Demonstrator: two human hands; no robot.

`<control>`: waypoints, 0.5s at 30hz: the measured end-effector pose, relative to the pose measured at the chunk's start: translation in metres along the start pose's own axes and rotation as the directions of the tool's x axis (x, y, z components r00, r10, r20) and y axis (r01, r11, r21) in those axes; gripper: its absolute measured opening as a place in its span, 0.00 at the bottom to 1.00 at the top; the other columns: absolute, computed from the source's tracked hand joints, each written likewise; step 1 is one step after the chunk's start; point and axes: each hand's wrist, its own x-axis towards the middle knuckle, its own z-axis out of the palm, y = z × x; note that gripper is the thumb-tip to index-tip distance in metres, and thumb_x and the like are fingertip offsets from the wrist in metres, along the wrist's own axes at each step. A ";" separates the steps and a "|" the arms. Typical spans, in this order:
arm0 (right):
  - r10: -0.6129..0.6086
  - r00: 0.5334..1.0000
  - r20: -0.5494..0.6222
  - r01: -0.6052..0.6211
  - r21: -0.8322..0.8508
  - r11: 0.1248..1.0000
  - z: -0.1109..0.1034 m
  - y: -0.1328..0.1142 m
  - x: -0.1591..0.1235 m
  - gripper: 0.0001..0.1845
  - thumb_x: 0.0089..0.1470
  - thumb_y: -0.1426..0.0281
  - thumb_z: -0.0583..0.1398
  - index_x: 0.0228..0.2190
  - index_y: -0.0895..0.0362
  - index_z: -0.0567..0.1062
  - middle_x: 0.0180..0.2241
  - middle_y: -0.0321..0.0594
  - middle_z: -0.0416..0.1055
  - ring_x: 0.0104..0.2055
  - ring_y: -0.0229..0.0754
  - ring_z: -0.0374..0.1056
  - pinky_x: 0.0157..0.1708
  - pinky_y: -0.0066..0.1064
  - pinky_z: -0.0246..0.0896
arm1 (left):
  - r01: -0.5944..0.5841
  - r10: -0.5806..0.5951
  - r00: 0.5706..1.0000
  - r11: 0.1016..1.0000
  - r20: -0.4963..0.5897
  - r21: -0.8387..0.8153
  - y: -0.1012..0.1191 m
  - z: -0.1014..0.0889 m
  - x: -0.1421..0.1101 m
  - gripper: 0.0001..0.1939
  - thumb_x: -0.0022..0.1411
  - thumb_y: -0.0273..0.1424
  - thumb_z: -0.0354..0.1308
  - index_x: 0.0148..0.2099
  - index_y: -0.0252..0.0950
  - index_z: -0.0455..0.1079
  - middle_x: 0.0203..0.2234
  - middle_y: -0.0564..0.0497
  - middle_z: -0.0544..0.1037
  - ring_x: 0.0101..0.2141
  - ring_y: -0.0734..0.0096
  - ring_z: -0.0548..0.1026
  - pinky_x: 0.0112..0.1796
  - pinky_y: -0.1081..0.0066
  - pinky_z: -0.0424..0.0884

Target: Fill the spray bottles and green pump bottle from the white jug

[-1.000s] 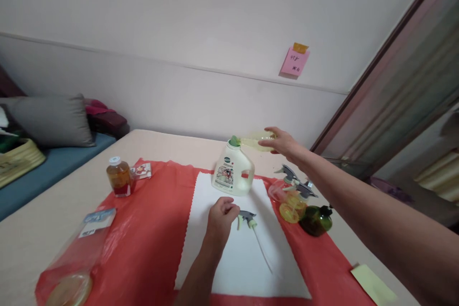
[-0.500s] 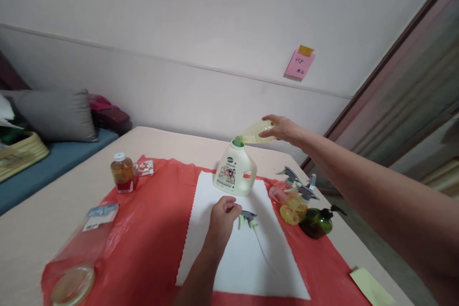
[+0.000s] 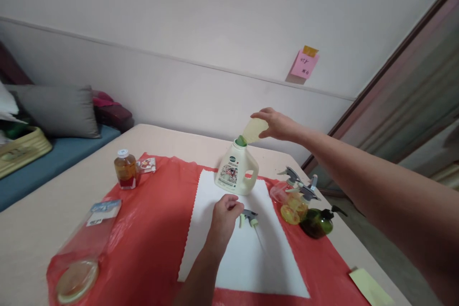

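R grip [image 3: 274, 123] round btl [image 3: 254, 131] tipped at jug [image 3: 234, 172], contents unclear; L grip [image 3: 226, 211] can't tell.

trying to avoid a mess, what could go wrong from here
The right hand alone holds the tilted bottle at the jug; if its grip slips, liquid might spill onto the white sheet.
Neither hand steadies the jug, so a push from the bottle could tip it.
The left hand might nudge the sprayer.
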 end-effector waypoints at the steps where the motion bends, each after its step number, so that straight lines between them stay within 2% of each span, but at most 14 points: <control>1: -0.040 0.999 -0.009 0.039 -0.033 0.999 0.000 -0.002 -0.002 0.39 0.45 0.72 0.67 0.59 0.46 0.66 0.62 0.46 0.58 0.54 0.55 0.65 0.52 0.46 0.63 | 0.001 -0.001 1.000 1.000 -0.002 0.000 0.001 0.000 -0.001 0.16 0.52 0.36 0.61 0.43 0.34 0.70 0.34 0.47 0.78 0.36 0.66 0.74 0.40 0.68 0.66; 5: -0.156 0.987 -0.047 0.150 -0.122 0.981 0.002 -0.003 -0.010 0.40 0.45 0.73 0.67 0.59 0.43 0.65 0.65 0.43 0.54 0.59 0.60 0.59 0.55 0.52 0.60 | 0.003 -0.003 1.000 1.000 -0.011 0.000 0.004 0.001 -0.003 0.16 0.52 0.37 0.62 0.42 0.35 0.70 0.33 0.48 0.78 0.37 0.65 0.74 0.40 0.67 0.67; 9: -0.199 0.977 -0.072 0.188 -0.140 0.972 0.006 0.001 -0.017 0.40 0.46 0.74 0.67 0.60 0.43 0.64 0.66 0.42 0.52 0.61 0.60 0.56 0.57 0.53 0.59 | 0.012 -0.012 1.000 1.000 -0.023 0.001 0.007 0.002 -0.004 0.16 0.49 0.37 0.63 0.40 0.35 0.71 0.31 0.49 0.78 0.36 0.64 0.75 0.39 0.67 0.67; 12: -0.177 0.979 -0.102 0.162 -0.137 0.977 0.010 0.005 -0.025 0.40 0.47 0.73 0.67 0.60 0.42 0.64 0.66 0.41 0.51 0.61 0.59 0.56 0.56 0.53 0.60 | 0.021 -0.021 0.999 1.000 -0.031 0.000 0.009 0.003 -0.004 0.16 0.48 0.36 0.63 0.40 0.35 0.71 0.30 0.48 0.78 0.36 0.64 0.75 0.39 0.67 0.67; 15: -0.026 0.987 -0.156 0.017 -0.054 0.998 0.018 0.008 -0.038 0.39 0.48 0.69 0.66 0.60 0.42 0.63 0.66 0.43 0.52 0.61 0.61 0.57 0.54 0.54 0.62 | 0.029 -0.029 0.999 1.000 -0.039 0.005 0.010 0.003 -0.003 0.17 0.47 0.36 0.64 0.39 0.34 0.71 0.30 0.48 0.79 0.35 0.64 0.75 0.39 0.67 0.67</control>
